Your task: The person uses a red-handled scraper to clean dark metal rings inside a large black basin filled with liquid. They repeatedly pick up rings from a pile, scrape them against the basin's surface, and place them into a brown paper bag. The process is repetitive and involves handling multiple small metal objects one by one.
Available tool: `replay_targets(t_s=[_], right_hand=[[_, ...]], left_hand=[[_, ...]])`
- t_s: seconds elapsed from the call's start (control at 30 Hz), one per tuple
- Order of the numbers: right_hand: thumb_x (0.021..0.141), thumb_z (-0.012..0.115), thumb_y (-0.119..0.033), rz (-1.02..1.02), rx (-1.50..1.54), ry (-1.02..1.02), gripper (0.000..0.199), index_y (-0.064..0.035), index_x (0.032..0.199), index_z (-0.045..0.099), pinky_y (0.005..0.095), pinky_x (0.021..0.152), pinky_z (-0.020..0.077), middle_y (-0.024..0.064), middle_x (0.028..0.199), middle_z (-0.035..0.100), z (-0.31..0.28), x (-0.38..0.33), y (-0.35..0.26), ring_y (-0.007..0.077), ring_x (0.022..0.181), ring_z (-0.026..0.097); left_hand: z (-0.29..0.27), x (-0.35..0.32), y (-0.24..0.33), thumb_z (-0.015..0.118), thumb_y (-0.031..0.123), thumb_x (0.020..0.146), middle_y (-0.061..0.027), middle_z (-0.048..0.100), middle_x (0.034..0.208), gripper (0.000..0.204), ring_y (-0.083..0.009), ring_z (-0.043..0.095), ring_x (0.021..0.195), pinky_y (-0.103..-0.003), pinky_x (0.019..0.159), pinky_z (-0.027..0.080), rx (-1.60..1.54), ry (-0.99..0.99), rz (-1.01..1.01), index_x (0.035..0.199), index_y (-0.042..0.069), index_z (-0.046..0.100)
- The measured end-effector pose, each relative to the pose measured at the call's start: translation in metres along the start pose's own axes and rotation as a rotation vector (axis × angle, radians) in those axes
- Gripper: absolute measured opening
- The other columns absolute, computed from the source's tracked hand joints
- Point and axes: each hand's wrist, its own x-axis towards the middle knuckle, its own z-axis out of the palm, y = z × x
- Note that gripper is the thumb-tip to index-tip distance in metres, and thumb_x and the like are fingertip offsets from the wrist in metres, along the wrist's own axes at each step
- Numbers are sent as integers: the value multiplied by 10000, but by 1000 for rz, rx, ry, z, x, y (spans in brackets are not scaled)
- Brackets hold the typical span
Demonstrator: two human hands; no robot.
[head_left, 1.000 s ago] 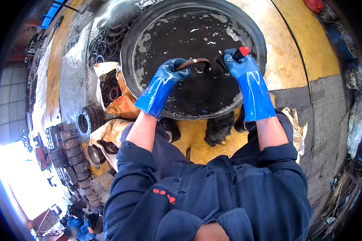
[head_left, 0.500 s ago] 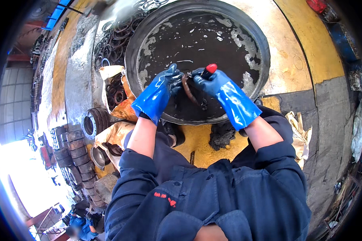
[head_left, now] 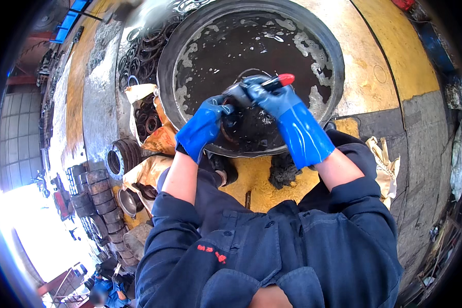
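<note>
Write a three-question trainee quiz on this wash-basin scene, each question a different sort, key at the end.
1. True or false: both hands wear blue gloves.
2. Multiple choice: the right hand holds a tool whose handle end is A) green, B) red, C) white.
3. Fill in: the left hand holds a dark ring-shaped part over a large round ____ of dark liquid.

Key
1. True.
2. B: the red-tipped tool is in the right hand's grip.
3. Basin, standing on the yellow floor, with stacks of metal rings on the person's left.
</note>
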Motion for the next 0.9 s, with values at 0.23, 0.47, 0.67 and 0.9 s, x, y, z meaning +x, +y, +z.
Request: replay_targets(t_s=[0.23, 0.47, 0.67, 0.9], right_hand=[[955, 679, -268, 62, -146, 230, 316, -19, 1146, 714, 313, 878, 542, 88, 1012, 752, -16, 4, -9, 164, 933, 698], [955, 677, -270, 281, -340, 437, 319, -16, 1145, 714, 312, 864, 540, 89, 1000, 751, -53, 25, 20, 165, 917, 694], [954, 676, -271, 321, -266, 320, 322, -14, 1144, 714, 311, 852, 539, 90, 989, 750, -38, 17, 34, 166, 904, 691], [953, 674, -273, 260, 3, 40, 325, -12, 1142, 714, 310, 838, 537, 91, 977, 749, 7, 9, 22, 167, 888, 688]], left_hand=[[29, -9, 21, 630, 73, 963, -143, 713, 1127, 308, -202, 704, 951, -325, 869, 579, -40, 21, 6, 1251, -36, 630], [29, -3, 20, 615, 118, 993, -176, 705, 1167, 311, -213, 713, 951, -298, 803, 577, -104, 133, 64, 1262, -37, 606], [15, 6, 10, 580, 164, 1021, -184, 697, 1191, 319, -233, 709, 983, -310, 838, 569, -78, 121, 80, 1267, -38, 602], [18, 18, 9, 560, 183, 1032, -184, 693, 1201, 325, -241, 706, 1000, -320, 854, 566, -241, 188, 88, 1269, -37, 601]])
